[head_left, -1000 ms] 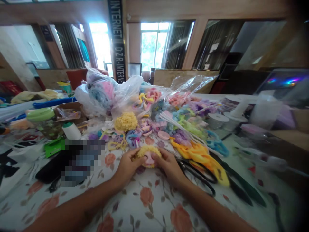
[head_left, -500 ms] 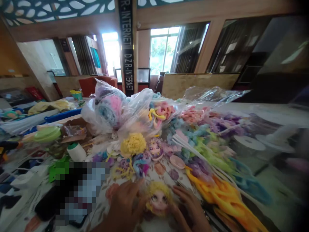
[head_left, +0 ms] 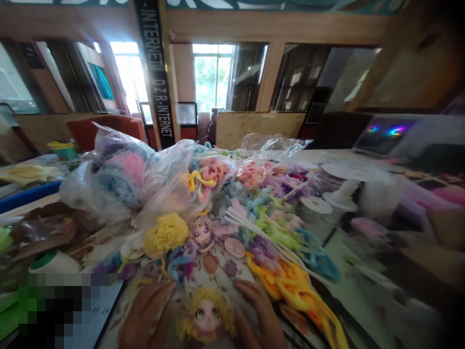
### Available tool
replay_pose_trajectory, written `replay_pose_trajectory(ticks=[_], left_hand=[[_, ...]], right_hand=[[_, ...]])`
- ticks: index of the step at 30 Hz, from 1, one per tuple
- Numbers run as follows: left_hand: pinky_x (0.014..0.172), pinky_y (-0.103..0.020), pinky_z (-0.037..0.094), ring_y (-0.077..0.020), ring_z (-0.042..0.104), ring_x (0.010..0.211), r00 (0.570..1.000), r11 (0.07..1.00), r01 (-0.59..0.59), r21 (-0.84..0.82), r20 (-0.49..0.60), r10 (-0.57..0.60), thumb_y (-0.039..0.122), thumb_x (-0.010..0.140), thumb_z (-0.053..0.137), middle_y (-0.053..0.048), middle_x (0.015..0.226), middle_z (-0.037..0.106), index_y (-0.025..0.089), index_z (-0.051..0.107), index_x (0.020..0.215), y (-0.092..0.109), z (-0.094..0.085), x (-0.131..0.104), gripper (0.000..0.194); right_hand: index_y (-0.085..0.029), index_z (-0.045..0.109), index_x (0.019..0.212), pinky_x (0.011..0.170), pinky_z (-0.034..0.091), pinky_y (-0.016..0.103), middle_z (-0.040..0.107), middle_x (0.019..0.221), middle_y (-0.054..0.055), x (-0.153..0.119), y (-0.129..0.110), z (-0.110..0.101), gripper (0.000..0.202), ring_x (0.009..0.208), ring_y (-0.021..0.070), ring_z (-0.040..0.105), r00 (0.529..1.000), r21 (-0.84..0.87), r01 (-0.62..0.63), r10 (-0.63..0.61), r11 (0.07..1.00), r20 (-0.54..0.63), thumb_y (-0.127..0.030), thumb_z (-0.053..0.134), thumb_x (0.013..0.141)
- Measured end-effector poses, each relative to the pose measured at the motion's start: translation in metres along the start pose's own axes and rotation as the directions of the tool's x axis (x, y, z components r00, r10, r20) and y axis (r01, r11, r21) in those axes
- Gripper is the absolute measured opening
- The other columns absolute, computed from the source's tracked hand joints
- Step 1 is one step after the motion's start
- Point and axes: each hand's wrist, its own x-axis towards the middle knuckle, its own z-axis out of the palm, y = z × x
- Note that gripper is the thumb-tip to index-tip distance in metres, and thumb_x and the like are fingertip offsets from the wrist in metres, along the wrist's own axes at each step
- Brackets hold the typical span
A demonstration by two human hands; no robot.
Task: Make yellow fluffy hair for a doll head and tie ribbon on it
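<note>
A doll face with curly yellow hair (head_left: 207, 315) lies face up on the flowered cloth at the bottom middle. My left hand (head_left: 147, 312) is at its left side, fingers bent and partly blurred; whether it touches the hair is unclear. At the right side of the face is my right hand (head_left: 259, 315), its fingers apart and curved, the lower ones close to the yellow hair. Above them sit a second doll face with purple eyes (head_left: 202, 235), a yellow curly bundle (head_left: 166, 233) and an empty pink oval piece (head_left: 234, 247).
Orange yarn (head_left: 298, 291) lies at the right, below white sticks (head_left: 261, 235) and coloured fluff. Clear bags (head_left: 119, 179) of fluff stand behind. A white cone of thread (head_left: 54, 264) and an open cardboard box (head_left: 47, 228) are at the left, white spools (head_left: 317, 205) at the right.
The view has turned to the right, so the things appear further left. My hands remain on either side of the yellow-haired doll face, with my right fingers a little more spread.
</note>
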Motion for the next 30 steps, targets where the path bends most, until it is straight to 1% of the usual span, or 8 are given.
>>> replay_pose_trajectory(ticks=[3, 7, 10, 14, 18, 22, 26, 30], left_hand=[[0.086, -0.029, 0.053, -0.0194, 0.061, 0.104, 0.996, 0.999, 0.040, -0.022, 0.084, -0.038, 0.025, 0.086, 0.055, -0.007, 0.113, 0.063, 0.023, 0.059, 0.116, -0.003, -0.028, 0.024, 0.030], [0.098, -0.039, 0.046, -0.0221, 0.055, 0.112, 0.983, 0.997, 0.070, 0.030, 0.165, -0.074, 0.028, 0.089, 0.050, -0.007, 0.121, 0.056, 0.025, 0.061, 0.110, -0.010, -0.055, 0.079, 0.024], [0.106, -0.049, 0.035, -0.0301, 0.044, 0.124, 0.989, 0.985, 0.074, 0.157, 0.113, -0.092, 0.035, 0.085, 0.055, -0.012, 0.131, 0.046, 0.020, 0.063, 0.109, -0.026, -0.041, 0.113, 0.029], [0.109, -0.058, 0.025, -0.0419, 0.024, 0.136, 0.945, 0.949, 0.052, 0.312, 0.291, -0.148, 0.040, 0.066, 0.073, -0.018, 0.146, 0.030, 0.017, 0.056, 0.123, -0.047, 0.002, 0.123, 0.064], [0.109, -0.058, 0.024, -0.0402, 0.027, 0.136, 0.932, 0.927, 0.099, 0.361, 0.292, -0.213, 0.025, 0.065, 0.069, -0.018, 0.143, 0.039, 0.016, 0.062, 0.110, -0.064, 0.015, 0.123, 0.046], [0.109, -0.047, 0.033, -0.0323, 0.043, 0.127, 0.931, 0.949, 0.302, 0.087, 0.189, -0.314, 0.022, 0.063, 0.063, -0.013, 0.133, 0.051, 0.016, 0.064, 0.100, -0.078, -0.018, 0.128, 0.038], [0.092, -0.043, 0.050, -0.0276, 0.063, 0.100, 0.771, 0.717, 0.634, -0.288, 0.175, -0.612, 0.031, 0.065, 0.065, -0.010, 0.113, 0.066, 0.012, 0.057, 0.117, -0.081, -0.068, 0.124, 0.056], [0.086, -0.039, 0.054, -0.0237, 0.065, 0.096, 0.756, 0.693, 0.636, -0.339, 0.092, -0.648, 0.034, 0.068, 0.067, -0.002, 0.109, 0.069, 0.019, 0.055, 0.122, -0.074, -0.096, 0.100, 0.057]], right_hand=[[-0.026, 0.054, 0.119, 0.088, 0.052, 0.031, 0.060, 0.120, 0.008, 0.019, -0.010, -0.015, 0.033, 0.110, 0.0219, 0.059, 0.998, -0.011, -0.057, 0.057, 0.998, -0.037, -0.021, 0.054, 0.087], [-0.022, 0.054, 0.118, 0.087, 0.051, 0.036, 0.057, 0.120, 0.012, 0.063, -0.024, -0.022, 0.030, 0.110, 0.0233, 0.057, 0.999, 0.036, -0.039, 0.039, 0.999, -0.004, -0.023, 0.052, 0.088], [-0.018, 0.058, 0.112, 0.092, 0.048, 0.041, 0.057, 0.116, 0.013, 0.097, -0.035, -0.016, 0.026, 0.110, 0.0241, 0.056, 0.992, 0.101, -0.026, 0.013, 0.995, 0.126, -0.024, 0.052, 0.088], [-0.018, 0.062, 0.107, 0.096, 0.045, 0.041, 0.057, 0.118, 0.013, 0.130, -0.048, -0.007, 0.024, 0.112, 0.0237, 0.055, 0.959, 0.181, -0.044, -0.009, 0.982, 0.284, -0.023, 0.056, 0.084], [-0.019, 0.063, 0.105, 0.091, 0.049, 0.038, 0.057, 0.117, 0.012, 0.150, -0.056, -0.013, 0.024, 0.109, 0.0222, 0.057, 0.962, 0.266, -0.080, 0.005, 0.961, 0.271, -0.027, 0.056, 0.084], [-0.019, 0.063, 0.102, 0.080, 0.053, 0.033, 0.060, 0.112, 0.010, 0.163, -0.055, -0.027, 0.024, 0.100, 0.0203, 0.060, 0.976, 0.341, -0.136, 0.067, 0.930, 0.205, -0.032, 0.056, 0.083], [-0.018, 0.064, 0.098, 0.076, 0.053, 0.031, 0.062, 0.110, 0.010, 0.171, -0.051, -0.039, 0.025, 0.101, 0.0213, 0.061, 0.975, 0.336, -0.152, 0.085, 0.929, 0.207, -0.036, 0.058, 0.081], [-0.018, 0.064, 0.102, 0.075, 0.052, 0.031, 0.066, 0.104, 0.009, 0.178, -0.034, -0.056, 0.029, 0.095, 0.0212, 0.063, 0.970, 0.235, -0.155, 0.104, 0.959, 0.218, -0.038, 0.057, 0.083]])
